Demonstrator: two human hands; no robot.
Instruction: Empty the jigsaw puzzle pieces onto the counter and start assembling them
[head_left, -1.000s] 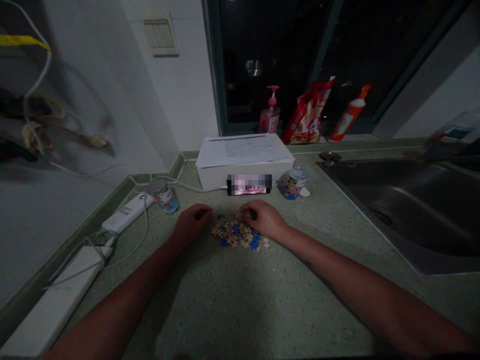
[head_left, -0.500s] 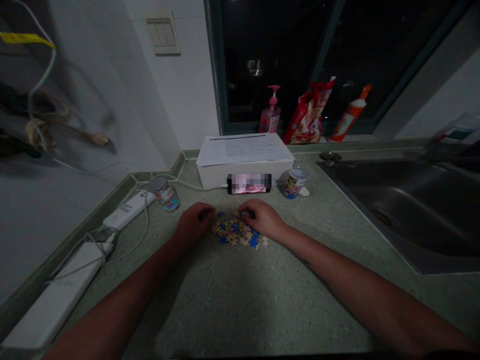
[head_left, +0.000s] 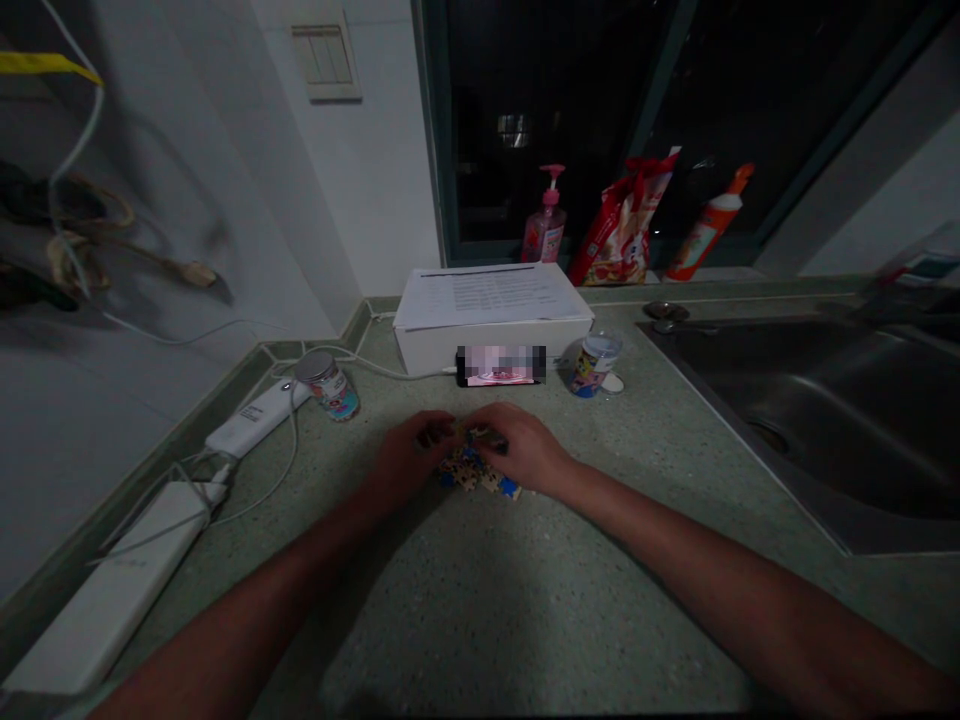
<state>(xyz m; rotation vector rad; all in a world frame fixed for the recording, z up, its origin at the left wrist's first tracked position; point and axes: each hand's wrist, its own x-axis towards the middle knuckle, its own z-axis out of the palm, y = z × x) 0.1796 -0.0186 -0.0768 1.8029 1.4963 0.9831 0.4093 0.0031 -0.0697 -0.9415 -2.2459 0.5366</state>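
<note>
Head: puzzle pieces (head_left: 466, 477) outside two jars (head_left: 330, 388)

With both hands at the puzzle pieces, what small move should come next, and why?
Probably ease the left hand slightly away from the right hand: their fingers nearly meet over the puzzle pieces, hiding part of the pile, and whether either holds a piece cannot be made out.

kitchen — sink (head_left: 885, 420), soap bottle (head_left: 544, 232), speckled counter (head_left: 450, 610)
</note>
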